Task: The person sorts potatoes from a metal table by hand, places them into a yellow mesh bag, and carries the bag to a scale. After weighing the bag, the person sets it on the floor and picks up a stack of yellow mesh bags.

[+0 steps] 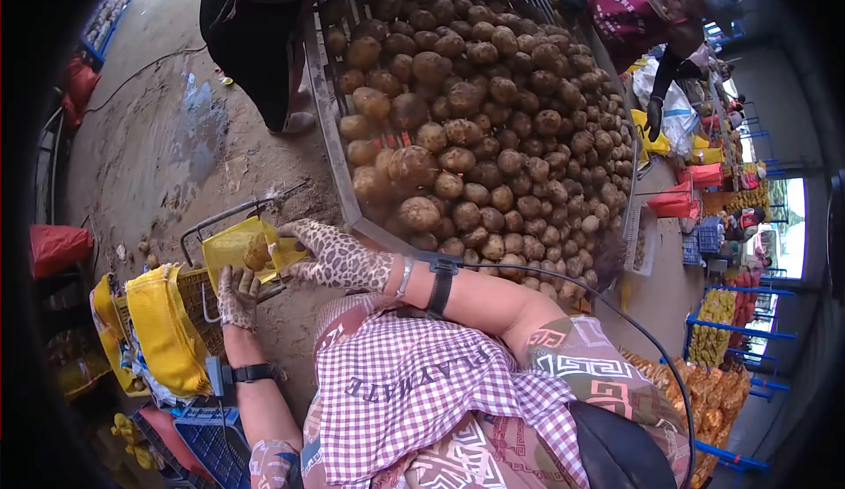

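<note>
My left hand [237,299], in a leopard-print glove, is at the lower edge of a yellow mesh bag [222,251]. Its fingers point up, slightly apart. A brown potato [257,252] shows through the mesh. From the other side, my right hand [339,257], in a matching glove, has its fingers closed at the bag's edge; the fingertips are partly hidden by the yellow mesh. The bag hangs at a metal frame [207,222] with bent bars. Beyond my right forearm, a metal-sided sorting table [337,168] is heaped with soil-covered potatoes [458,128].
A crate [216,335] draped with yellow bags [163,322] stands at the left, with a blue crate [211,441] below. One person in dark clothing [255,40] stands beside the table; another in a maroon apron [629,18] is across it. A cable [647,335] crosses my right arm.
</note>
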A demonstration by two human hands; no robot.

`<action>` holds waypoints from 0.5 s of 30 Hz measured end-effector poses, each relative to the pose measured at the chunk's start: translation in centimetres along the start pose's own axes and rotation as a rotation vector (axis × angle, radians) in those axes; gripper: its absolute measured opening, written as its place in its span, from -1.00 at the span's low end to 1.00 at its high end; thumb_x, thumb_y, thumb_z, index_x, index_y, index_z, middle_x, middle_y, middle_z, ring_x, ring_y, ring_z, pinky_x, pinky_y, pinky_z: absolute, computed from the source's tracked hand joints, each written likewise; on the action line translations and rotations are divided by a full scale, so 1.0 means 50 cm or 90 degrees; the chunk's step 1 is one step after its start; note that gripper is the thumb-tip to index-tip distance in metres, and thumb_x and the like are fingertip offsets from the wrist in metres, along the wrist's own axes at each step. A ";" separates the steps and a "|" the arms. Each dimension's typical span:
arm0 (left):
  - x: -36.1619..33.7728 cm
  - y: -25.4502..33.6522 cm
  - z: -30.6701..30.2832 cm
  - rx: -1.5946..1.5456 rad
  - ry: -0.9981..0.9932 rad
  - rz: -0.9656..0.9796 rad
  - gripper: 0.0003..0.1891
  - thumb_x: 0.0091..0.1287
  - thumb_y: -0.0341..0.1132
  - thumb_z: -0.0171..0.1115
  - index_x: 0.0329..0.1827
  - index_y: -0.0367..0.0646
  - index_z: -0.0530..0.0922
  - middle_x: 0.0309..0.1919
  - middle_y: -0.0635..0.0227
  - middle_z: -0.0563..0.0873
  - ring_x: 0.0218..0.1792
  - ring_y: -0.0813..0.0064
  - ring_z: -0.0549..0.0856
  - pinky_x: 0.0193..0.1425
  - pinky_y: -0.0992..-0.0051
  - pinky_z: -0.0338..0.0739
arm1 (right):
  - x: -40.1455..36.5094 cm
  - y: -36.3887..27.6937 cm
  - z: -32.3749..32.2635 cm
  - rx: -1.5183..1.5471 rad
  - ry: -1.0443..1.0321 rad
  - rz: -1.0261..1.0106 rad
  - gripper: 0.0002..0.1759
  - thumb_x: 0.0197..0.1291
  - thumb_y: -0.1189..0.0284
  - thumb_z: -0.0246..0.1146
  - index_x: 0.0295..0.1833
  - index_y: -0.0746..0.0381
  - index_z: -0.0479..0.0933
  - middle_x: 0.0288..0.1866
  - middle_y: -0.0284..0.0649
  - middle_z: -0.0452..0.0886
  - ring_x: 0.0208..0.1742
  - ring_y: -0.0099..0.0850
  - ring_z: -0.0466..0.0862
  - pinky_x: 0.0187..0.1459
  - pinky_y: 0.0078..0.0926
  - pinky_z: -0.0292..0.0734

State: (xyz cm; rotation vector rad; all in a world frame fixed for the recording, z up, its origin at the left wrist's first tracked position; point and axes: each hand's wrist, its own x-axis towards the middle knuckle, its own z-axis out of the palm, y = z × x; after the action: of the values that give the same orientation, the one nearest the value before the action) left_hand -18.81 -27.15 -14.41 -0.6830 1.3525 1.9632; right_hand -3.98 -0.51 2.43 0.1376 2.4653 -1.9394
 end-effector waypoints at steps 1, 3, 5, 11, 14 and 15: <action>-0.021 -0.001 0.008 0.030 -0.009 0.010 -0.34 0.34 0.07 0.25 0.40 -0.08 0.33 0.35 0.22 0.40 0.25 0.20 0.47 0.29 0.16 0.41 | -0.041 -0.061 -0.067 -0.040 0.022 0.043 -0.39 0.24 0.32 0.31 0.36 0.26 0.34 0.20 -0.01 0.52 0.19 -0.20 0.58 0.22 -0.32 0.50; -0.066 -0.012 0.023 0.032 -0.106 0.013 -0.35 0.34 0.09 0.24 0.38 -0.08 0.36 0.28 0.20 0.47 0.17 0.23 0.54 0.23 0.20 0.47 | -0.107 -0.021 -0.140 -0.166 0.206 0.048 -0.54 0.21 0.41 0.29 0.23 0.26 0.47 0.15 -0.06 0.56 0.12 -0.22 0.61 0.18 -0.33 0.51; -0.114 -0.010 0.080 0.037 -0.200 0.022 -0.35 0.35 0.11 0.22 0.37 -0.08 0.38 0.21 0.17 0.55 0.10 0.26 0.60 0.17 0.25 0.53 | -0.177 0.009 -0.235 -0.341 0.383 0.026 -0.61 0.16 0.47 0.30 0.12 0.28 0.53 0.04 -0.04 0.62 0.05 -0.18 0.65 0.08 -0.31 0.56; -0.250 -0.051 0.336 0.159 -0.654 -0.197 -0.31 0.30 0.13 0.24 0.31 -0.24 0.42 0.04 0.14 0.67 -0.18 0.40 0.69 -0.08 0.39 0.61 | -0.246 0.109 -0.431 -0.523 0.526 0.244 -0.51 0.14 0.31 0.33 0.17 0.29 0.52 0.12 0.07 0.60 0.19 -0.06 0.57 0.25 -0.23 0.45; -0.305 -0.076 0.450 0.212 -0.730 -0.187 -0.33 0.33 0.10 0.21 0.31 -0.26 0.42 0.02 0.16 0.67 -0.17 0.45 0.68 -0.05 0.45 0.58 | -0.229 0.109 -0.420 -0.559 0.333 0.255 -0.45 0.15 0.29 0.31 0.25 0.25 0.47 0.17 0.06 0.56 0.24 -0.06 0.53 0.28 -0.21 0.41; -0.314 -0.085 0.470 0.261 -0.738 -0.207 -0.29 0.30 0.12 0.25 0.32 -0.26 0.41 0.03 0.15 0.67 -0.15 0.42 0.68 -0.04 0.44 0.59 | -0.221 0.119 -0.411 -0.553 0.326 0.250 -0.45 0.15 0.29 0.31 0.25 0.25 0.47 0.17 0.06 0.56 0.24 -0.06 0.53 0.28 -0.21 0.41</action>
State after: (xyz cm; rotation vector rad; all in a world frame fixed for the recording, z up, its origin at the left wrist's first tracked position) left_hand -6.64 -7.34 2.21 0.3988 0.7626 1.3247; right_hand 8.50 20.08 2.14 1.0905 3.0016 -0.6327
